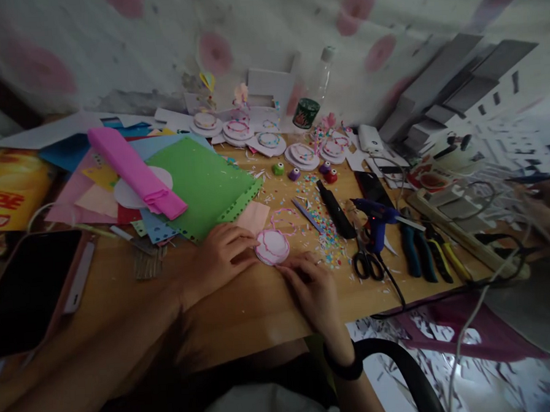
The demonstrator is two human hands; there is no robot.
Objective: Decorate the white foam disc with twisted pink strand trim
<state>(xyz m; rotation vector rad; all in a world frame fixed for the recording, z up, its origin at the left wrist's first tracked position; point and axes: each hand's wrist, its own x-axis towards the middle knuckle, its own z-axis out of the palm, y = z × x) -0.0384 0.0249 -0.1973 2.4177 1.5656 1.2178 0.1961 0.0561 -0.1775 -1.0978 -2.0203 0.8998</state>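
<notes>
A small white paper disc with pink cord looped round its edge lies on the table in front of me. My left hand grips the disc's left edge between thumb and fingers. At the lower right edge, my right hand has thumb and fingertips pinched together on the pink cord; the exact pinch point is partly hidden by the fingers. A loose wavy stretch of cord trails beyond the disc. Close by are a pink paper square and scattered colourful confetti.
To the right lie scissors, a blue glue gun, pliers and a power strip. Green sheets and a pink roll are at left, beside a phone. Decorated discs and a bottle stand behind.
</notes>
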